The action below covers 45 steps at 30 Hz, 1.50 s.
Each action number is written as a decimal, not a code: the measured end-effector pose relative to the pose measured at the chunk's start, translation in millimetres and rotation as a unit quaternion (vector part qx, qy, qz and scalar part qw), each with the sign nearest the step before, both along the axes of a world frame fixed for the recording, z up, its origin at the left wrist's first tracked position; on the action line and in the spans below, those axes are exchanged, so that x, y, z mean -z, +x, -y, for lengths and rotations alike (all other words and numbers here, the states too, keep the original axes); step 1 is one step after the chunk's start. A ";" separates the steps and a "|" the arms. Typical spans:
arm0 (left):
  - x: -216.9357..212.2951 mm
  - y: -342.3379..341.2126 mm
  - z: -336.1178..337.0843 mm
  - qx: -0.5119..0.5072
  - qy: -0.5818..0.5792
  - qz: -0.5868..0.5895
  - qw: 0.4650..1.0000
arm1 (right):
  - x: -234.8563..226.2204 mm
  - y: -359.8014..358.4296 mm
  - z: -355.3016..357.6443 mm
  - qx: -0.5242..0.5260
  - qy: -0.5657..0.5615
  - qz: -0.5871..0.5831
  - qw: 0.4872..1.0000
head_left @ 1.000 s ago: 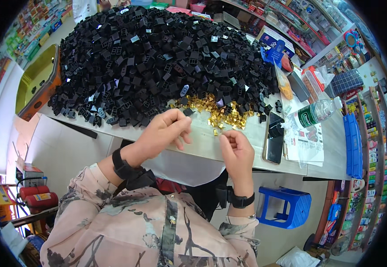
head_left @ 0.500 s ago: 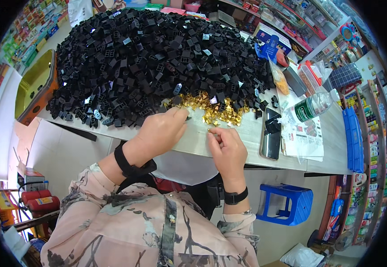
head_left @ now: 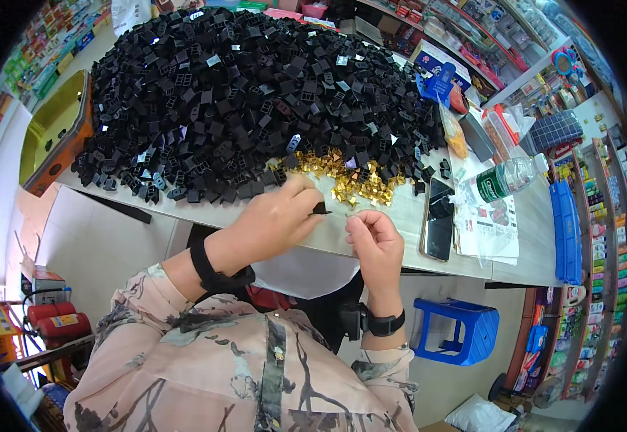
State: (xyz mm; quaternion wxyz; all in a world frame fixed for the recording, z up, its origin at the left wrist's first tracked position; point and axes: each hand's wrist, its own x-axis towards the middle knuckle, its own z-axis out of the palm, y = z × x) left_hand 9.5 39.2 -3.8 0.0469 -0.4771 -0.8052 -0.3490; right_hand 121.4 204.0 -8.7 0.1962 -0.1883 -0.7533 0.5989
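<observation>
Over the near edge of the table, my left hand (head_left: 274,219) is closed, pinching a small black plastic block (head_left: 320,208) that sticks out past its fingertips. Just right of it, my right hand (head_left: 378,241) is closed too, thumb against forefinger, around a tiny piece that looks like gold metal; its shape is mostly hidden. Beyond both hands lie loose small gold metal pieces (head_left: 362,186), bent and shiny. A large heap of black plastic blocks (head_left: 234,101), many with square openings, rises behind them across the table.
Right of my hands lie a smartphone (head_left: 438,223), papers (head_left: 497,241) and a tilted clear bottle (head_left: 504,180) with a green label. A yellow-lined box (head_left: 54,137) stands at the left. A blue stool (head_left: 457,331) is on the floor, and a blue crate (head_left: 566,230) at the table's right end.
My left hand has moved a little right, and the black block now shows at its fingertips. My right hand has shifted slightly right, still pinched.
</observation>
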 end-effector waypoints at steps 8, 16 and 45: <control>5.6 11.2 -3.8 0.053 0.074 0.238 0.967 | -15.6 -1.7 14.9 -0.054 -0.207 0.008 0.977; 7.3 10.3 -3.8 0.054 0.142 0.201 0.968 | -21.0 0.5 13.9 -0.049 -0.240 0.010 0.970; 2.4 6.7 -1.0 0.108 0.165 0.326 0.925 | -7.9 -12.2 -21.0 -0.024 0.074 0.041 0.996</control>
